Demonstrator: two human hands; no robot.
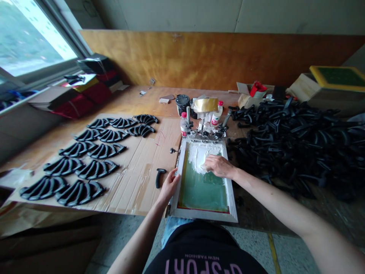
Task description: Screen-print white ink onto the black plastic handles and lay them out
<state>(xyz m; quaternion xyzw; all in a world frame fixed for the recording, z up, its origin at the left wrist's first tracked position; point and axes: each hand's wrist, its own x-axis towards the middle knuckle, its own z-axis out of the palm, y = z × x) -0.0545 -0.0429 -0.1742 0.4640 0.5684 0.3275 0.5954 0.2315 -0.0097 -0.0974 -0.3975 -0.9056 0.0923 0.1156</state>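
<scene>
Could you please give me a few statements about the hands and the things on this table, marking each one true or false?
1. The left hand is at the left side of the frame. True.
2. The left hand is over the white paste. False: the right hand is at the white paste, inside the frame.
3. The heaped black parts lie left of the frame. False: the heaped black parts lie to its right.
4. A single black piece lies on the cardboard, near the left hand. True.
5. The two bottles behind the frame have blue caps. False: the bottles have red caps.
</scene>
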